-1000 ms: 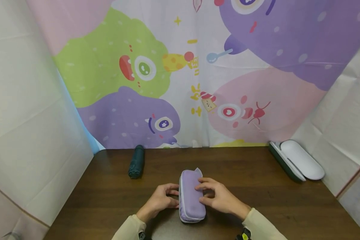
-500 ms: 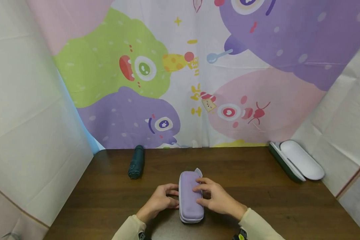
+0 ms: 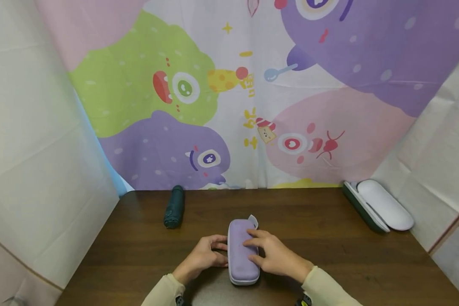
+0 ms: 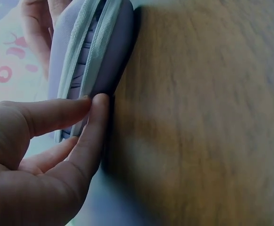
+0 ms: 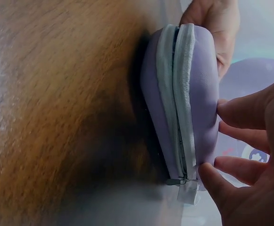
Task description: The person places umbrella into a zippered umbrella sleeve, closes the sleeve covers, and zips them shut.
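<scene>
A lavender zip case (image 3: 244,250) lies lengthwise on the table, its lid lowered. Its pale zipper edges stand slightly apart, with pleated purple fabric between them in the left wrist view. At the case's left side, my left hand (image 3: 202,258) holds the lower edge between thumb and fingertips. Spread fingertips of my right hand (image 3: 277,253) press on the lid from the right. A zipper pull (image 5: 187,190) hangs at the far end of the case in the right wrist view. The inside of the case is hidden.
A dark teal folded umbrella (image 3: 174,207) lies at the back left of the brown wooden table (image 3: 310,212). An open dark green case with white lining (image 3: 384,204) sits at the back right. Behind the table hangs a cartoon-printed curtain (image 3: 248,102).
The lid of the lavender case has come down and the gap on its left side has narrowed. My right hand has moved slightly left with it; my left hand has stayed put.
</scene>
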`<action>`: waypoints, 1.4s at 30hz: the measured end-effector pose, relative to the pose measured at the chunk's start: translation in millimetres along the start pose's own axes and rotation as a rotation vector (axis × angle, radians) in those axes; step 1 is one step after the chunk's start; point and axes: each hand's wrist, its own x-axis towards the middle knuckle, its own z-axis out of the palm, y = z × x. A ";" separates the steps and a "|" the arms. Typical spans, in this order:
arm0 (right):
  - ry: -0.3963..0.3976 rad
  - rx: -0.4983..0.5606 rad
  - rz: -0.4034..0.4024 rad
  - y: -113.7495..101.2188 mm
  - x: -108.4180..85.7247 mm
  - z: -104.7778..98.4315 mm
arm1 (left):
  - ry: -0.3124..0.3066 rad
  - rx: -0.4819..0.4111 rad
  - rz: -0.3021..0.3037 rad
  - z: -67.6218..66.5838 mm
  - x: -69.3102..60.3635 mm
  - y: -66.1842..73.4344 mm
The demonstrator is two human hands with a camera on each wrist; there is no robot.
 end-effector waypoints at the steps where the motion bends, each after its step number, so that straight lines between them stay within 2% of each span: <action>1: -0.002 -0.007 0.001 -0.5 -0.1 0.0 | 0.001 0.009 -0.004 -0.6 -0.3 1.4; 4: -0.015 -0.016 0.015 -1.5 -0.1 0.1 | 0.018 0.063 -0.001 -3.1 -1.7 6.5; 7: -0.022 -0.015 0.022 -2.8 -0.2 -0.7 | 0.066 0.175 0.041 -5.3 -2.8 12.5; 12: -0.034 0.000 0.025 -2.4 -0.4 -0.2 | 0.157 0.475 0.178 -6.6 -3.1 24.7; 15: -0.040 -0.001 0.020 -1.0 -0.8 0.0 | 0.176 0.657 0.275 -6.2 -0.6 30.9; 17: -0.046 0.001 0.019 -0.4 -1.1 -0.4 | 0.184 0.745 0.321 -4.4 2.2 33.5; 23: -0.066 0.014 0.010 1.1 -1.7 -2.2 | 0.140 0.791 0.428 2.2 9.9 33.0; 26: -0.075 0.015 0.002 1.8 -1.9 -2.8 | 0.114 0.850 0.469 4.6 11.7 29.4; 30: -0.095 0.026 0.011 2.2 -2.1 -2.9 | 0.056 0.931 0.463 6.7 10.8 24.0; 34: -0.096 0.041 0.014 2.9 -2.3 -2.3 | -0.002 0.978 0.418 8.8 7.4 20.5; 38: -0.067 0.041 0.001 5.3 -3.2 -0.3 | -0.021 1.021 0.395 10.7 4.7 18.4; 42: -0.006 0.041 -0.016 8.6 -4.0 1.5 | -0.021 1.041 0.398 12.0 5.1 17.8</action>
